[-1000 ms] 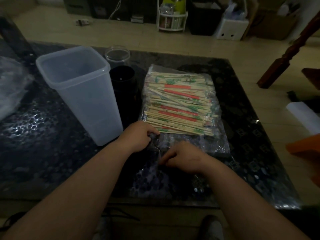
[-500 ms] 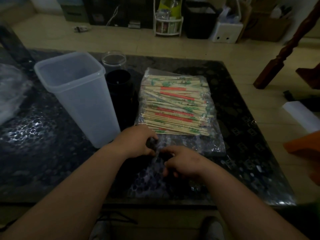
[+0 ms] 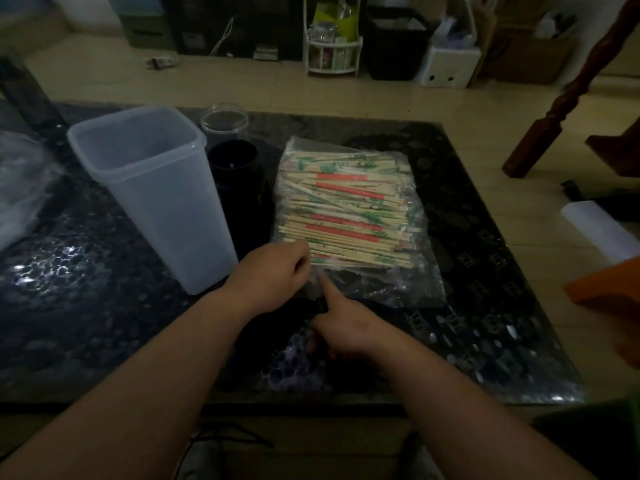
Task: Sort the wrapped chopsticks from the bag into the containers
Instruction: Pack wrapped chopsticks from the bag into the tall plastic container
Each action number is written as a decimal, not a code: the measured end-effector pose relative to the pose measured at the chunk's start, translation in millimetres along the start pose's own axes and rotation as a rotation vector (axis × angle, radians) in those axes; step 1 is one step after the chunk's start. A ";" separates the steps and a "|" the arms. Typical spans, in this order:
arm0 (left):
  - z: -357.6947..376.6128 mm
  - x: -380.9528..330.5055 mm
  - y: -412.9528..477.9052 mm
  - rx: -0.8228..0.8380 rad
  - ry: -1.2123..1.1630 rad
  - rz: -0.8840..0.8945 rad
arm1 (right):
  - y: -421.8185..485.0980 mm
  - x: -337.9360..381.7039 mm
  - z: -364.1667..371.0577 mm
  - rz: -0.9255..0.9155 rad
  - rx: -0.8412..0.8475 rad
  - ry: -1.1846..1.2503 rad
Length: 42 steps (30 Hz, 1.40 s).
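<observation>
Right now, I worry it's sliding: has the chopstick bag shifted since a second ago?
No. The chopstick bag lies just as close to the tall plastic container as before.

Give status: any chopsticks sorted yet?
Nothing sorted: the wrapped chopsticks lie in the bag; the translucent container looks empty. In hand: left hand grips the bag's near edge, right hand touches it with the index finger. Left: pulling them out, sorting everything.
</observation>
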<state>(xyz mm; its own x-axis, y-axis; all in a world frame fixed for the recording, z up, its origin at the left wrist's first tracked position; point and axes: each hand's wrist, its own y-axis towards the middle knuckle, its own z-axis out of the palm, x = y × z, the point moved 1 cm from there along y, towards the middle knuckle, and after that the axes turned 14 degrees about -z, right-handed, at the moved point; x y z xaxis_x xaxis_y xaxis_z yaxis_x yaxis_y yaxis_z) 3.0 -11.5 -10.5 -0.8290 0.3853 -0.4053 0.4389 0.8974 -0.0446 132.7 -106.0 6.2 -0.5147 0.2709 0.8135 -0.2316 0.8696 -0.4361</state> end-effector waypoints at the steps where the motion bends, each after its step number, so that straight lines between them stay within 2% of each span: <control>1: -1.0 -0.7 0.0 -0.015 -0.027 0.011 | -0.1 0.1 -0.2 0.016 -0.027 0.039; 10: -6.2 0.7 3.4 -0.169 -0.159 -0.040 | -7.0 -18.2 -27.0 0.152 -0.405 0.273; 16: -9.8 -1.7 0.2 -0.266 -0.068 -0.007 | -19.9 -40.9 -49.2 0.201 -0.605 0.316; 24: -12.7 -4.1 -5.8 -0.286 -0.125 -0.120 | -33.5 -70.7 -80.5 0.223 -0.885 0.489; 27: -12.4 -7.5 -5.6 -0.246 -0.147 -0.148 | -29.6 -66.3 -75.2 0.234 -0.818 0.468; 29: -11.7 -10.2 -4.9 -0.245 -0.127 -0.140 | -22.7 -59.9 -68.1 0.147 -0.746 0.380; 33: -14.1 -15.7 -5.8 -0.352 -0.121 -0.114 | -7.3 -49.8 -55.6 -0.112 -0.569 -0.314; 36: -17.3 -17.2 -8.3 -0.439 -0.099 -0.029 | 3.3 -41.8 -52.6 -0.171 -0.478 -0.634; 39: -19.7 -15.9 -12.1 -0.518 -0.090 0.031 | 16.7 -30.7 -55.3 -0.206 -0.430 -0.683; 42: -22.0 -11.0 -15.1 -0.507 -0.117 0.098 | 26.0 -24.2 -53.9 -0.194 -0.347 -0.762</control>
<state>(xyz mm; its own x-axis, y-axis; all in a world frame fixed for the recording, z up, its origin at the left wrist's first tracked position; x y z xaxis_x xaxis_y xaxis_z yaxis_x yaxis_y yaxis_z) -2.1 -24.6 14.7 -0.7358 0.4722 -0.4855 0.2657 0.8606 0.4344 183.5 -67.7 -4.0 -0.9350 -0.1386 0.3265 -0.1711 0.9826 -0.0729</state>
